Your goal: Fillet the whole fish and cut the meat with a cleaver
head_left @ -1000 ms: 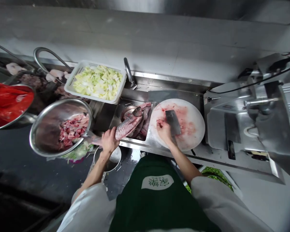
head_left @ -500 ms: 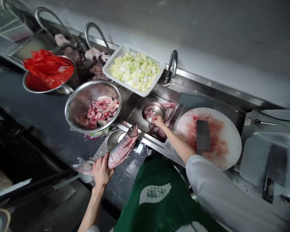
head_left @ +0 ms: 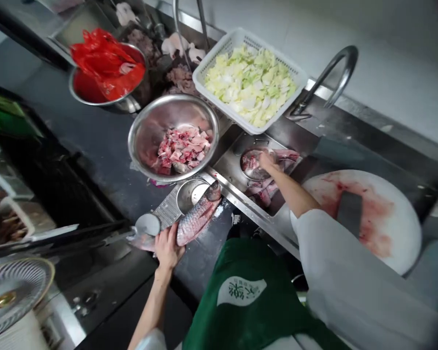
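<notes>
Two bare hands, one whole fish, lower left to centre of the frame.

Item, change: a second ago the right hand [head_left: 268,159] was on the round cutting board [head_left: 397,214] beside the cleaver [head_left: 349,213]; now it is at the small pan [head_left: 254,178] in the sink [head_left: 233,165], right of centre. The whole fish [head_left: 197,221], then over the sink's edge, now lies lower in the frame, well apart from the sink, partly in front of a metal pot [head_left: 184,197]. The view has turned left as well. Judged meaning: attention has passed from board to pan, the fish being kept aside, uncut across its body as far as visible.

Item, left hand [head_left: 169,247]: wrapped firmly about the fish near the tail, back of hand uppermost; forearm rising from the bottom edge, fish head pointing to upper right.

Item, right hand, grip: blurred, fingertips down in the pan; whether they pinch anything cannot be told. Arm reaching leftward and up from the lower right, sleeve passing before the board.

Item, nearby: one large steel bowl [head_left: 138,136] of cut fish pieces [head_left: 184,148], upper centre; cleaver lying on the stained board, right, out of hand.
</notes>
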`<state>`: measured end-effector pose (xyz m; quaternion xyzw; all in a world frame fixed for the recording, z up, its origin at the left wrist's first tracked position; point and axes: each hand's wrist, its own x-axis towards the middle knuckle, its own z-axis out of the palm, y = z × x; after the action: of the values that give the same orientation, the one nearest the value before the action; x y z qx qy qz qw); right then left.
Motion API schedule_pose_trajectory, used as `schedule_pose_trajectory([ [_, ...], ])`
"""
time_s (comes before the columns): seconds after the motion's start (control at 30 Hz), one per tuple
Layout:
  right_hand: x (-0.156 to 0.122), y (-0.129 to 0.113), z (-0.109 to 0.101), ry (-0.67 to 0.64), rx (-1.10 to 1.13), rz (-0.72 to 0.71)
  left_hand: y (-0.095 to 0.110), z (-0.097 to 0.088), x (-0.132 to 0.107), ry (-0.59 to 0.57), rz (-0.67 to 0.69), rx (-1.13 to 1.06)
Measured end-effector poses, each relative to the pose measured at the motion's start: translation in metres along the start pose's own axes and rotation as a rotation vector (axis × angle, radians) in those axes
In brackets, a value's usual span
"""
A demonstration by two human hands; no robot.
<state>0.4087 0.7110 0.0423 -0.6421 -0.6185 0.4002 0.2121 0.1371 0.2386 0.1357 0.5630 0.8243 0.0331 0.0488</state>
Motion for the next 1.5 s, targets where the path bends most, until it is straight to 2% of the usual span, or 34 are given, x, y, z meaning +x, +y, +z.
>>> schedule_pose_trajectory([
  [0.1, -0.026, -0.011, -0.016, -0.190, 0.078, 0.099, 0.018, 0.015, 0.036, -0.013, 0.109, -0.063],
  [0.17, -0.053, -0.012, -0.034, -0.490, 0.291, 0.203, 0.039, 0.022, 0.066, -0.025, 0.229, -0.104],
  [0.2, -0.067, -0.010, -0.045, -0.594, 0.381, 0.202, 0.052, 0.025, 0.083, -0.031, 0.297, -0.122],
  [0.23, -0.080, -0.006, -0.059, -0.638, 0.443, 0.156, 0.067, 0.027, 0.100, -0.040, 0.369, -0.138],
  [0.3, -0.105, 0.009, -0.096, -0.591, 0.447, -0.001, 0.101, 0.029, 0.134, -0.071, 0.523, -0.159],
  [0.4, -0.136, 0.037, -0.166, -0.409, 0.281, -0.158, 0.160, 0.032, 0.184, -0.120, 0.760, -0.171],
  [0.47, -0.157, 0.055, -0.210, -0.332, 0.149, -0.134, 0.204, 0.033, 0.214, -0.150, 0.924, -0.170],
  [0.57, -0.189, 0.075, -0.254, -0.412, -0.046, 0.006, 0.272, 0.032, 0.251, -0.166, 1.149, -0.165],
  [0.63, -0.211, 0.086, -0.268, -0.430, -0.117, 0.052, 0.316, 0.031, 0.270, -0.130, 1.278, -0.155],
  [0.73, -0.244, 0.100, -0.278, -0.303, -0.137, 0.065, 0.381, 0.027, 0.286, -0.022, 1.456, -0.119],
  [0.83, -0.279, 0.112, -0.286, -0.154, -0.205, 0.177, 0.441, 0.024, 0.288, 0.031, 1.621, -0.082],
  [0.97, -0.309, 0.125, -0.296, 0.085, -0.461, 0.369, 0.506, 0.034, 0.277, -0.024, 1.759, -0.033],
  [1.03, -0.313, 0.132, -0.299, 0.150, -0.637, 0.448, 0.524, 0.044, 0.274, -0.065, 1.752, 0.001],
  [1.1, -0.309, 0.139, -0.303, 0.168, -0.796, 0.468, 0.532, 0.055, 0.276, -0.141, 1.679, 0.061],
  [1.23, -0.299, 0.157, -0.315, 0.075, -0.968, 0.408, 0.532, 0.067, 0.291, -0.354, 1.535, 0.236],
  [1.3, -0.293, 0.165, -0.319, 0.039, -0.985, 0.375, 0.534, 0.067, 0.291, -0.372, 1.531, 0.238],
  [1.5, -0.261, 0.174, -0.321, 0.080, -0.954, 0.208, 0.554, 0.067, 0.248, -0.378, 1.505, 0.106],
])
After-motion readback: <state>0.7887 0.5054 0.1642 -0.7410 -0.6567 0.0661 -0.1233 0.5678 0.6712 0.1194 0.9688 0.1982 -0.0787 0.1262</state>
